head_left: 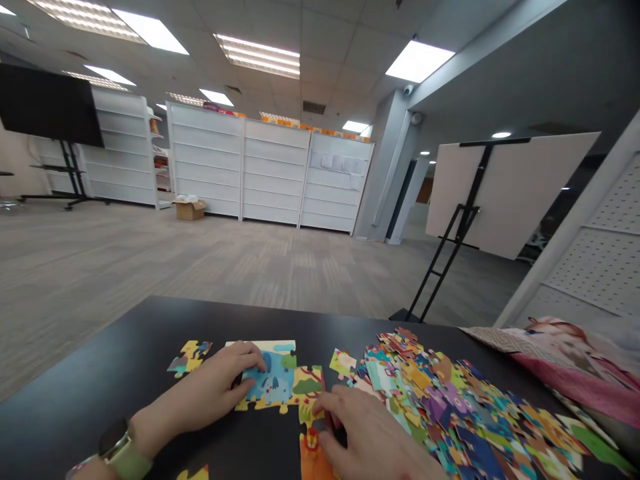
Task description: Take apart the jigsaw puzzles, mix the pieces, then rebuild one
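My left hand [223, 380] rests palm down, its fingers and thumb apart, over the left side of a joined blue puzzle section [273, 383] with an elephant on it. Joined at its right is a yellow puzzle piece with a green tree [309, 383]. My right hand [363, 430] is curled, with index finger and thumb at the right edge of a yellow puzzle piece [306, 413] below the tree. Beneath that lies an orange puzzle piece [314, 460], its right side partly behind my thumb. The right hand's other fingers are hidden.
A big heap of loose puzzle pieces [450, 400] covers the right of the black table [200, 320]. One loose piece [343, 362] lies by the heap; a small joined group [190, 357] lies left. Another piece [195, 474] shows at the front edge. Folded fabric [585, 373] lies far right.
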`<state>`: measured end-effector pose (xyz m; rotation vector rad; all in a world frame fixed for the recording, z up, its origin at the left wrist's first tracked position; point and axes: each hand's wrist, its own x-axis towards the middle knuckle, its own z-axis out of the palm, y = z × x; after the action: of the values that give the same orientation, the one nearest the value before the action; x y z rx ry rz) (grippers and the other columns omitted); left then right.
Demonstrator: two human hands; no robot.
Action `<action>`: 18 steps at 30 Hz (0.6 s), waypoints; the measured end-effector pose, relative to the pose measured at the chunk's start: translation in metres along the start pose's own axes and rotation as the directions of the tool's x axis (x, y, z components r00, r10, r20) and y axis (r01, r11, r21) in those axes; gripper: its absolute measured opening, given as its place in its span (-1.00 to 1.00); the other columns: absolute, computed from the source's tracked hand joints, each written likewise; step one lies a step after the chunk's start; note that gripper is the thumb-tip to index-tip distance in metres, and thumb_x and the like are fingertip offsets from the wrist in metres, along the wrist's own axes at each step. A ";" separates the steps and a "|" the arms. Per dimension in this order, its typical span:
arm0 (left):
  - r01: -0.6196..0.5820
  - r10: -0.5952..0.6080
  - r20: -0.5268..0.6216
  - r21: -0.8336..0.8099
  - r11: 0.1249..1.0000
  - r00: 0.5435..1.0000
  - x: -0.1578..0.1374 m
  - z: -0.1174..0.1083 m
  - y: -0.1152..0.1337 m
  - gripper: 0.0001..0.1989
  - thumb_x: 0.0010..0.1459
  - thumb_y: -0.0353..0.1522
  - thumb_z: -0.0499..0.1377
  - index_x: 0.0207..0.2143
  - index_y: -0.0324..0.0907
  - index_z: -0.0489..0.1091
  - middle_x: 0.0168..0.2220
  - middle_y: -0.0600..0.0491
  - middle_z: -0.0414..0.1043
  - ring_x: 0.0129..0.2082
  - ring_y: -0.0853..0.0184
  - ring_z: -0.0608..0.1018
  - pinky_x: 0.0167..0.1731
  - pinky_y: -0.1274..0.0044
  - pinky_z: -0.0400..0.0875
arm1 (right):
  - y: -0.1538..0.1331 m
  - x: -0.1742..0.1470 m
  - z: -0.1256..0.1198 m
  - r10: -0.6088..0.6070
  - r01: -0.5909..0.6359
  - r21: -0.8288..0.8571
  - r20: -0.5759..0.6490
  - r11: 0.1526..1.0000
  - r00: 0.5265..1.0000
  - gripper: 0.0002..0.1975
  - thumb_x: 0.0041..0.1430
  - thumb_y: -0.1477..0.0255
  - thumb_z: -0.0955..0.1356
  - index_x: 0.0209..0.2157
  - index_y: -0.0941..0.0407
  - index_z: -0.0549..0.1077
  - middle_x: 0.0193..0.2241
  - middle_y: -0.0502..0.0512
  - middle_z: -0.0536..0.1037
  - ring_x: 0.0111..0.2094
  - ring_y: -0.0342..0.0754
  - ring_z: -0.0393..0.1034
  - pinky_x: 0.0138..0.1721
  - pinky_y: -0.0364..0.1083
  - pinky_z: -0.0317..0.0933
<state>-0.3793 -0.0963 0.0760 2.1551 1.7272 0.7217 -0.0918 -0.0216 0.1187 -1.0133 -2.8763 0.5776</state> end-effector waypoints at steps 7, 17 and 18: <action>0.000 0.000 0.006 0.009 1.000 1.000 0.001 -0.001 0.001 -0.73 0.27 -0.45 0.06 -0.05 0.00 0.42 0.06 0.03 0.43 0.08 0.17 0.46 0.14 0.32 0.32 | 0.001 0.004 0.008 -0.011 0.009 -0.052 -0.046 0.999 0.999 -0.60 0.09 0.54 0.24 -0.14 -0.08 0.55 -0.32 0.00 0.66 -0.22 0.04 0.54 -0.27 -0.09 0.11; -0.014 0.014 -0.016 0.000 1.000 1.000 0.001 0.000 0.000 -0.73 0.26 -0.45 0.07 -0.06 0.00 0.43 0.04 0.03 0.44 0.06 0.18 0.48 0.11 0.35 0.35 | -0.002 0.006 0.014 0.004 -0.011 -0.110 -0.057 0.994 0.998 -0.60 0.08 0.51 0.24 -0.05 -0.01 0.48 -0.35 0.07 0.64 -0.29 0.10 0.53 -0.34 -0.07 0.02; -0.014 0.014 -0.016 0.001 1.000 1.000 0.001 0.001 0.000 -0.73 0.26 -0.45 0.07 -0.06 0.00 0.43 0.04 0.03 0.44 0.06 0.18 0.48 0.11 0.36 0.35 | -0.001 0.007 0.014 0.012 -0.020 -0.098 -0.081 0.995 0.997 -0.62 0.09 0.51 0.24 -0.08 -0.01 0.48 -0.36 0.05 0.64 -0.29 0.09 0.53 -0.33 -0.07 0.03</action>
<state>-0.3792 -0.0951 0.0755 2.1699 1.7219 0.7439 -0.0996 -0.0228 0.1054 -1.0474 -2.8533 0.3899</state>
